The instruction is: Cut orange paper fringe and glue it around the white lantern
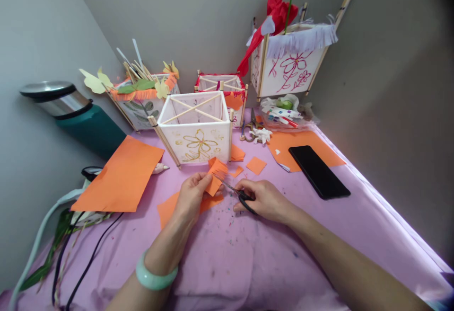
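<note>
Left hand (191, 197) pinching one orange paper strip (216, 173), right hand (264, 201) gripping one pair of scissors (245, 201)

**Pale grey painted walls (198, 22) narrowing to a corner behind a creased lilac fabric cover (227, 273)**

The smooth left wall (46, 31) and shadowed right wall (397, 112) angle in toward the back. The cover seems to lie over a table or bench, though what lies beneath is hard to tell. Bright light runs along its right edge.
</note>
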Available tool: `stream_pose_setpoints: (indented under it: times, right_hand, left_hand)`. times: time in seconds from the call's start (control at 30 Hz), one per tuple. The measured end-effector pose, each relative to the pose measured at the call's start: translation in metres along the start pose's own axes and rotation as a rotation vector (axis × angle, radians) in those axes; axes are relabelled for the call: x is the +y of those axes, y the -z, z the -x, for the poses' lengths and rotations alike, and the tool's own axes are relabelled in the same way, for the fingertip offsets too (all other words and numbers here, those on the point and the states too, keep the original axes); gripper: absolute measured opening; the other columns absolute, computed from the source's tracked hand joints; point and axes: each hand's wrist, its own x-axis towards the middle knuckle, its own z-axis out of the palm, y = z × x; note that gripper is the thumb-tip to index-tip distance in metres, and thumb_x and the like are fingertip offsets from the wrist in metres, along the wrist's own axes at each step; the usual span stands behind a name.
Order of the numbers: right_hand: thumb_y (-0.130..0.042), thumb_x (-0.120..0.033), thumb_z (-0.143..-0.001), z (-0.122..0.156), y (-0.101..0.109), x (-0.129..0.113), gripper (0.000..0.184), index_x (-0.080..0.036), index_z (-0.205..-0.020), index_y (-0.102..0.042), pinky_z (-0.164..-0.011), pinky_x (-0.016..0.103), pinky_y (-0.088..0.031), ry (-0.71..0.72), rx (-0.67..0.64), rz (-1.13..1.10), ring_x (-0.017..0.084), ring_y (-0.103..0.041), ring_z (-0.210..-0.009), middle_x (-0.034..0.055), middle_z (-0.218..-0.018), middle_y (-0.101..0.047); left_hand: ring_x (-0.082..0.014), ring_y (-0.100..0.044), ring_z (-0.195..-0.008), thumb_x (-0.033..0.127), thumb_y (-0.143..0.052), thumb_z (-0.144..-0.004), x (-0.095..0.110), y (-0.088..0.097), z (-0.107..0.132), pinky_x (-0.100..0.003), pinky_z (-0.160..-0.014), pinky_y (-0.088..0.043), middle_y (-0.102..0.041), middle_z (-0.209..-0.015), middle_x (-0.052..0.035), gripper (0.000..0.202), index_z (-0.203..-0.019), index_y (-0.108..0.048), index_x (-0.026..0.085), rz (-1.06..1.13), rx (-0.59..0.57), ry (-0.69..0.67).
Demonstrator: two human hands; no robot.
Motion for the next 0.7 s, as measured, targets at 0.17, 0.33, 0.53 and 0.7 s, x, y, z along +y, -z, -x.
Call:
stream_pose_setpoints:
  times: [0.17, 0.33, 0.53, 0.7]
  right_hand:
    - [-0.075, -0.043, -0.069, 0.0005, -0.0002, 0.0003, 0.031, -0.022, -0.087, -0.063, -0.053, 0.019, -0.029, -0.006, -0.006, 0.002, 0.009, -0.045, -0.055, -0.0066, -0.061, -0.052]
    - [-0.075, -0.043, -0.069, -0.0005, -0.0003, 0.0000, 0.030, -0.021, -0.085, -0.062, -0.053, 0.019, -0.029, 0.005, -0.005, 0.002, 0.009, -0.045, -0.056, -0.0061, -0.062, -0.052]
    - [-0.076, -0.043, -0.069, -0.0007, -0.0001, -0.0011, 0.029, -0.021, -0.083, -0.062, -0.053, 0.019, -0.028, 0.009, 0.006, 0.009, 0.009, -0.043, -0.056, -0.0057, -0.061, -0.051]
    - [-0.075, -0.043, -0.070, -0.0004, 0.0004, -0.0025, 0.029, -0.021, -0.084, -0.063, -0.052, 0.020, -0.028, -0.009, 0.002, 0.013, 0.010, -0.044, -0.055, -0.0053, -0.061, -0.052]
  left_hand:
    - [-0.0167, -0.064, -0.057, 0.037, -0.074, -0.068, 0.0001, -0.0007, 0.0000, -0.031, -0.060, -0.054, -0.069, -0.066, -0.0077, 0.032, -0.080, -0.061, 0.011, -0.002, 0.028, 0.032]
    - [-0.0160, -0.063, -0.056, 0.038, -0.073, -0.069, 0.0002, -0.0004, -0.0006, -0.030, -0.060, -0.054, -0.069, -0.066, -0.0079, 0.031, -0.079, -0.062, 0.010, -0.011, 0.013, 0.003]
    - [-0.0161, -0.063, -0.056, 0.038, -0.073, -0.070, 0.0003, 0.0001, 0.0001, -0.031, -0.061, -0.053, -0.069, -0.065, -0.0072, 0.029, -0.077, -0.063, 0.011, -0.001, -0.006, 0.004]
    - [-0.0161, -0.063, -0.056, 0.038, -0.073, -0.069, -0.0007, 0.0017, -0.0012, -0.031, -0.061, -0.053, -0.068, -0.065, -0.0070, 0.030, -0.077, -0.064, 0.011, 0.000, -0.001, -0.004]
